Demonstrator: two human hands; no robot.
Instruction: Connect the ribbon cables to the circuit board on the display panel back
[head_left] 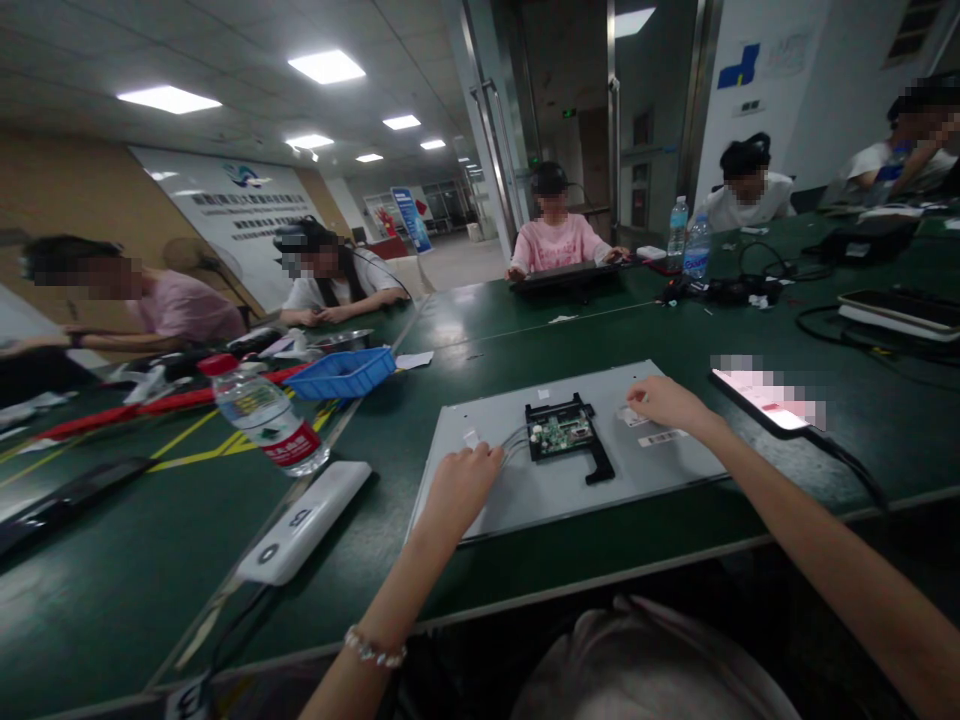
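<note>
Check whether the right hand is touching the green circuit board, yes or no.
No, the right hand is near the white barcode label, with gray panel showing between it and the green circuit board.

You are showing one bare left hand (466, 482), one bare right hand (669, 404) and one beaded bracelet (375, 652). Before you are lying one flat grey rectangular panel (540, 496), one angular black plastic bracket (599, 466), one green circuit board (559, 434) and one lit-screened phone (772, 402). You are also facing one blue plastic tray (345, 376), one red-capped clear plastic bottle (268, 418), two side-by-side clear plastic bottles (697, 248) and at least five co-workers (556, 240).
</note>
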